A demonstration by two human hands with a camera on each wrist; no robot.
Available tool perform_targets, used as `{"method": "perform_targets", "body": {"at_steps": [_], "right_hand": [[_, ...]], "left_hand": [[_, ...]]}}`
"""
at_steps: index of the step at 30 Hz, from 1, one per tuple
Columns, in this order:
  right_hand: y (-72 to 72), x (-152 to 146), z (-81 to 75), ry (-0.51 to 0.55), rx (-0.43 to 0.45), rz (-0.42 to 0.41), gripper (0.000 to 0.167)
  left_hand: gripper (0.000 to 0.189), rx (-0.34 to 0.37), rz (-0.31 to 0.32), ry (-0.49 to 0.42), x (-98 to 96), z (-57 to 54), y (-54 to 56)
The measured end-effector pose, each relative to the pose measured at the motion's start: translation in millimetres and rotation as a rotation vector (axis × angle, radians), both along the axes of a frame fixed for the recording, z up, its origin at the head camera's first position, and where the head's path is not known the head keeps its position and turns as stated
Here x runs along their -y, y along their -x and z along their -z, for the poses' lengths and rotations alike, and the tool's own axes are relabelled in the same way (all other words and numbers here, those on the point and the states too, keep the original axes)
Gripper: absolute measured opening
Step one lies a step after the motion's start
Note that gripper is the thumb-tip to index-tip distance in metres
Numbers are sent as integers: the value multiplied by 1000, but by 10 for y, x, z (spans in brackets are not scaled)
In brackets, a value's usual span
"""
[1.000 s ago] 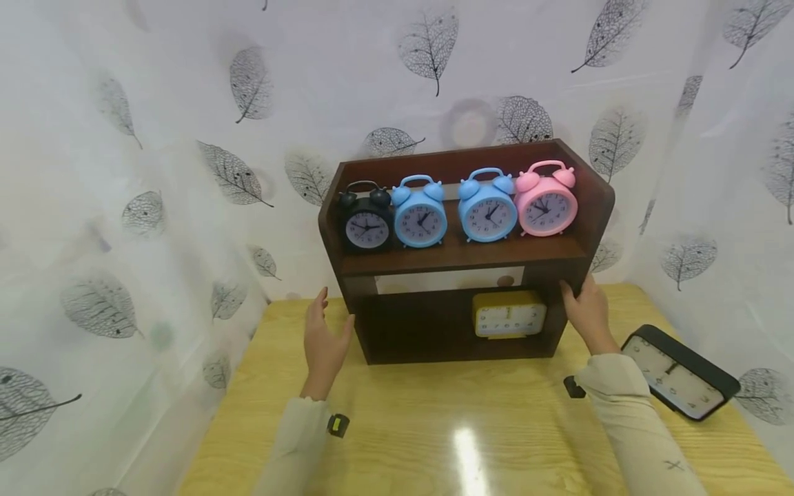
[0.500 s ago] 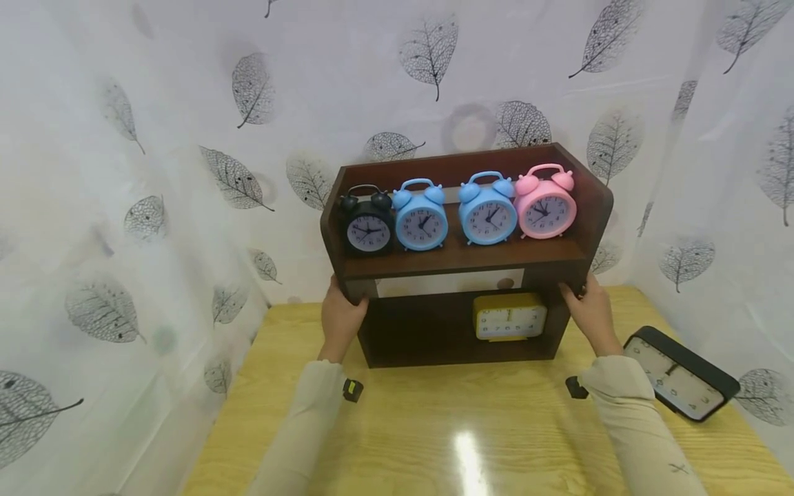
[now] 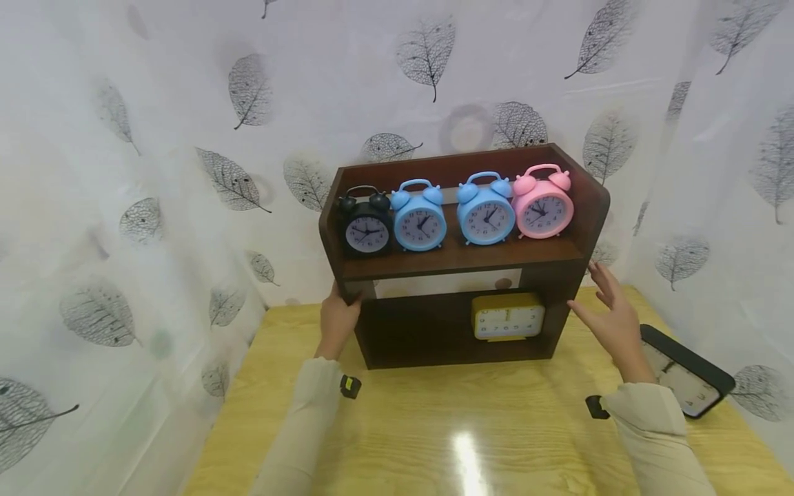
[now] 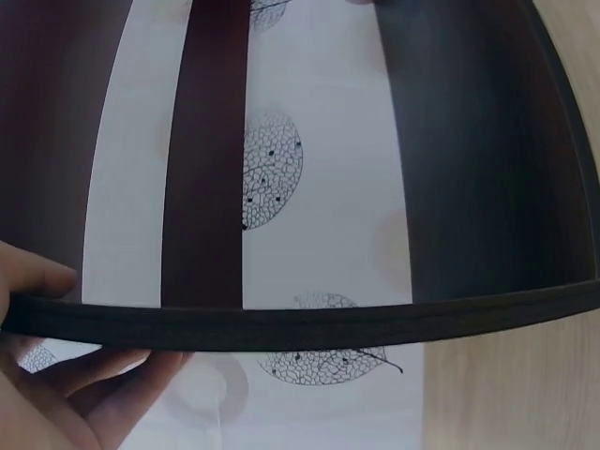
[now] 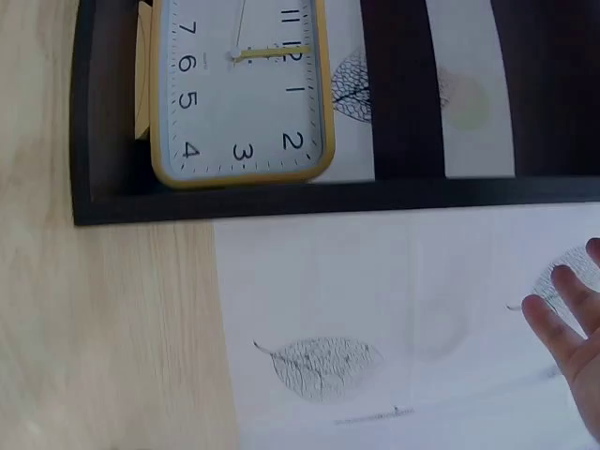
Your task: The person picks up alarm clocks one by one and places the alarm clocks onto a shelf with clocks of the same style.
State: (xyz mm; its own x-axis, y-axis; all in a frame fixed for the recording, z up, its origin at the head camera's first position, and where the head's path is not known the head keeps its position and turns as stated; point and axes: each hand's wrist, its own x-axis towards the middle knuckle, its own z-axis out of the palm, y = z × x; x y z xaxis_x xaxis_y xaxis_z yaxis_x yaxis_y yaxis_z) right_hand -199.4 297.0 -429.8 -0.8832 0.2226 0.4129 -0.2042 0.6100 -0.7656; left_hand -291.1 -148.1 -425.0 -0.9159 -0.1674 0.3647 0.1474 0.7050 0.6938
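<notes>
A dark brown two-tier shelf (image 3: 459,259) stands on the wooden table. My left hand (image 3: 338,322) grips its left side panel, thumb inside and fingers outside, as the left wrist view shows at the panel's edge (image 4: 281,328). Just off the right side panel, my right hand (image 3: 614,324) is spread and holds nothing. On the upper tier are a black twin-bell alarm clock (image 3: 366,231), two light blue ones (image 3: 420,227) (image 3: 486,222) and a pink one (image 3: 543,210). A yellow rectangular clock (image 3: 507,320) stands at the right of the lower tier.
A black rectangular clock (image 3: 688,379) lies tilted on the table (image 3: 403,427) at right, partly behind my right forearm. A pale leaf-patterned curtain (image 3: 347,62) rises behind the shelf and along both sides.
My left hand has come in from the left and taken hold of the shelf's left panel. My right hand has let go of the right panel and moved outward. The clocks keep their places.
</notes>
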Motion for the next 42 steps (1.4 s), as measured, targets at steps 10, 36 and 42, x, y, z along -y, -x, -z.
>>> {"method": "perform_targets", "body": {"at_steps": [10,36,42], "right_hand": [[-415,-91,21,6,-157,76,84],[-680,-614,141,-19,-122,92,88],[-631,-645,208,-50,-118,95,87]], "left_hand": [[40,94,93,-7,36,18,-5],[46,129,86,29,20,14,-10],[43,112,83,30,24,10,-24]]}}
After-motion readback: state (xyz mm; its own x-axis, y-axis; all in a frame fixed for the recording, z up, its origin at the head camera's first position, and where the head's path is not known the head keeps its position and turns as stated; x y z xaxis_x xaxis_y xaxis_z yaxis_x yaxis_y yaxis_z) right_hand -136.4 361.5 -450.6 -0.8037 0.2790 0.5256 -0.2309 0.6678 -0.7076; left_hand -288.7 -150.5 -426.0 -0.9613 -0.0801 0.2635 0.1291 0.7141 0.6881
